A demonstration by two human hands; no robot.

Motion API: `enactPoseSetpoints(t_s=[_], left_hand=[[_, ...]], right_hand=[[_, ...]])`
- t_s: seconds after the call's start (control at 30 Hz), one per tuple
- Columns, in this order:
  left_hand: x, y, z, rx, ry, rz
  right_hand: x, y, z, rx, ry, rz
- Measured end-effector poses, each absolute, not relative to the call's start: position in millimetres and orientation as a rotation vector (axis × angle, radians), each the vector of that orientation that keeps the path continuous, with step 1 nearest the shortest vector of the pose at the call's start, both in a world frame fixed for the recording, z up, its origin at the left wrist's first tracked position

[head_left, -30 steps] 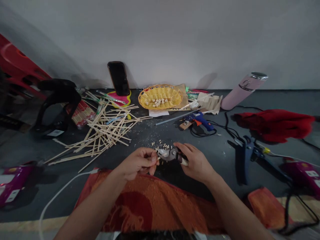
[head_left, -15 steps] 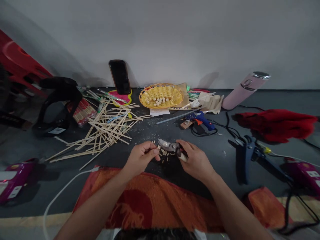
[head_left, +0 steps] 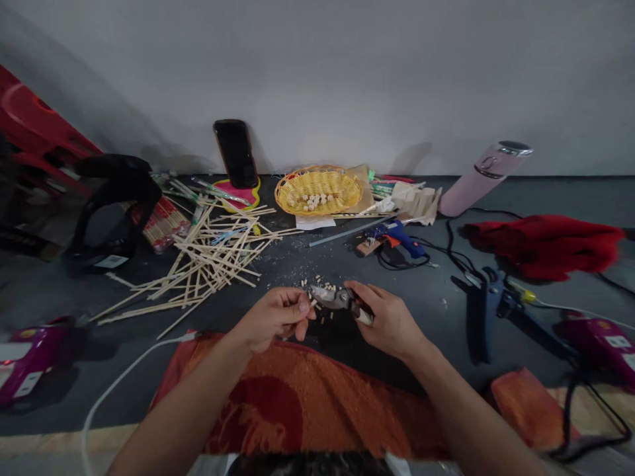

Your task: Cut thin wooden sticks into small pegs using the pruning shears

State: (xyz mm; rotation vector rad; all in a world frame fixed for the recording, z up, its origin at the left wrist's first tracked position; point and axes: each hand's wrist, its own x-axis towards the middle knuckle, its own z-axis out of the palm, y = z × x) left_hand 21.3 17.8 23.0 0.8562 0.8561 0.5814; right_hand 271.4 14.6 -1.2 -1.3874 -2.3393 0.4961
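Right hand (head_left: pixel 389 320) closed around the handles of metal shears (head_left: pixel 333 297), blades pointing left toward the left hand (head_left: pixel 276 318). Left hand pinched shut on a short wooden stick piece (head_left: pixel 312 303), its tip touching the blades. Small cut wooden bits (head_left: pixel 325 316) scattered on the dark floor (head_left: pixel 278 264) just beneath and beyond both hands. Heap of long wooden sticks (head_left: pixel 208 258) farther out to the left. Yellow basket (head_left: pixel 318 190) with more bits well beyond the hands, near the wall. Blue glue gun (head_left: pixel 397 237) beyond the right hand. Orange towel (head_left: pixel 297 403) under the forearms.
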Motion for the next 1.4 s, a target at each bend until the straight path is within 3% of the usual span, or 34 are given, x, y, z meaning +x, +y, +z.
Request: enactPoseSetpoints(t_s=[0.47, 0.8, 1.17, 1.27, 1.4], left_hand=[[32.0, 16.2, 18.9, 1.199, 1.174, 0.803], [22.1, 17.2, 23.2, 0.872, 0.896, 0.575], [15.0, 18.2, 24.2, 0.741, 0.699, 0.732], [10.3, 22.8, 27.2, 0.725, 0.757, 0.877], [17.0, 25.7, 23.9, 0.892, 0.958, 0.785]], right_hand=[[273.2, 20.9, -2.7, -1.488, -2.289, 0.412], [277.4, 19.9, 0.0, -1.358, -2.367, 0.470], [287.8, 27.2, 6.3, -1.329, -2.392, 0.428], [298.4, 32.5, 7.1, -1.488, -2.310, 0.324], [307.8, 34.8, 4.5, -1.757, -2.242, 0.197]])
